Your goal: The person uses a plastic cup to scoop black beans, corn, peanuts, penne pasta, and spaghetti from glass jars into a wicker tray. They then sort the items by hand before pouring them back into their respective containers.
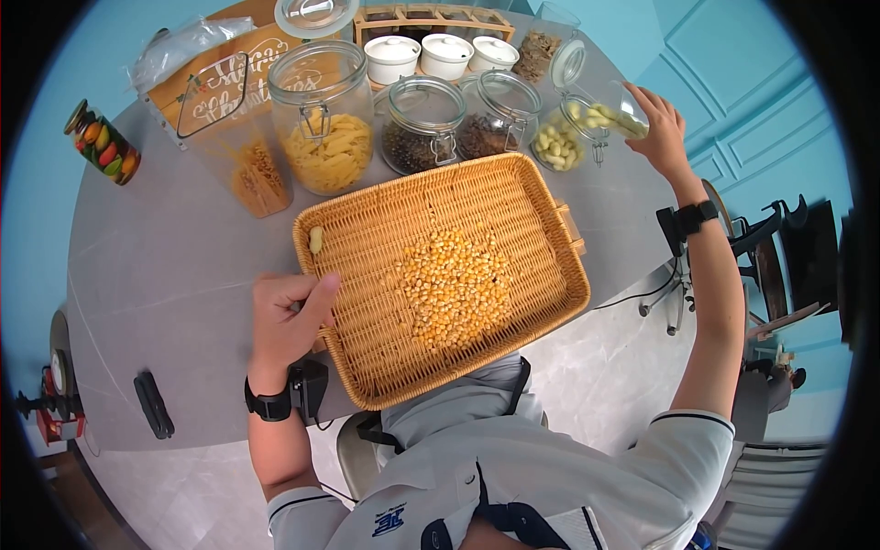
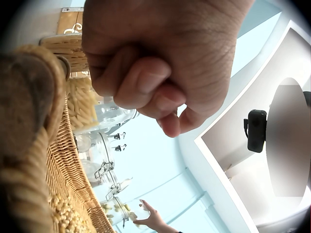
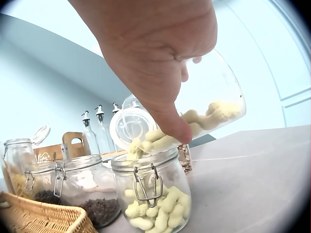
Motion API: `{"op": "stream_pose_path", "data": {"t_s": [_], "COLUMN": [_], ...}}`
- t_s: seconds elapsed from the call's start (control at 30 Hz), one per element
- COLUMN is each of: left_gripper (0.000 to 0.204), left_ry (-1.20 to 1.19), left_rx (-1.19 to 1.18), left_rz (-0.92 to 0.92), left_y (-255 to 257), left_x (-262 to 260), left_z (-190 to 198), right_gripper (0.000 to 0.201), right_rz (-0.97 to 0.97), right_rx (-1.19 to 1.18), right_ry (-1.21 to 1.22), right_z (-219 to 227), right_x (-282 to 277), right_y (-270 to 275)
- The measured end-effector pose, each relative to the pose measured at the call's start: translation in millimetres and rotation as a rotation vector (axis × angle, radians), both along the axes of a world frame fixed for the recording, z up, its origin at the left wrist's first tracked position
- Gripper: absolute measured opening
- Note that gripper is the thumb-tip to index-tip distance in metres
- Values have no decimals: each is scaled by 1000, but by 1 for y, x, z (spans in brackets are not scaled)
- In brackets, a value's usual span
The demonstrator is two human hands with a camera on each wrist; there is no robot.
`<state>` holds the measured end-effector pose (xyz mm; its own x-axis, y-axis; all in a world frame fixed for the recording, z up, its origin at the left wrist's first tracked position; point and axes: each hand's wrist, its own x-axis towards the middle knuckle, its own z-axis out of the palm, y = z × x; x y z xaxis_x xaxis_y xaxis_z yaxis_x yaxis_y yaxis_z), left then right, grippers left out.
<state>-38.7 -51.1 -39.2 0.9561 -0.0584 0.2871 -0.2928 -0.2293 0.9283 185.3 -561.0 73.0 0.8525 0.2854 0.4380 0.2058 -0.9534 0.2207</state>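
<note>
My right hand (image 1: 662, 133) grips a clear glass (image 3: 218, 87) tilted over an open clip-top jar (image 3: 150, 194). Pale unshelled peanuts (image 3: 163, 138) lie along its lower side and reach its mouth over the jar's rim. More peanuts (image 3: 163, 208) fill the lower part of the jar. My left hand (image 1: 291, 316) is at the left end of a wicker basket (image 1: 367, 367), beside its handle (image 2: 29, 97). Its fingers (image 2: 146, 82) are curled, with nothing visible in them. Yellow corn kernels (image 1: 456, 286) lie in the basket, and one peanut (image 1: 316, 240) sits in its left corner.
Behind the basket stand a pasta jar (image 1: 327, 151), two jars of dark contents (image 1: 422, 137), a tall clear container (image 1: 252, 179) and white lidded pots (image 1: 392, 60). A colourful jar (image 1: 103, 142) is at far left. A black object (image 1: 153, 404) lies near the table's left edge.
</note>
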Motion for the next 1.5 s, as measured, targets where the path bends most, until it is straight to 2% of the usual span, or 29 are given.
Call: {"op": "stream_pose_path", "data": {"t_s": [0.53,1.13,1.23,1.3,1.33,1.43,1.5], "left_gripper": [52,51,50,48,43,24,9], "left_ry": [-20,11,20,-7,56,191,210], "left_rx": [35,66,74,75,26,-128,-234], "left_rz": [41,53,54,60,36,-17,-55], "left_y": [-3,-4,-5,-5,-3,4,5], "left_x": [0,1,0,0,-1,-6,-8], "left_z": [-1,1,5,3,4,6,9], "right_gripper": [104,103,100,97,97,98,99], "right_rz": [24,65,56,3,-18,226,289], "right_rx": [-5,-341,-217,15,132,744,928], "right_ry": [-22,-163,-223,-225,-223,66,230], "right_z": [-1,-1,-1,1,4,16,28], "right_x": [0,5,2,-5,-9,-48,-88], "right_y": [4,11,6,4,6,22,57]}}
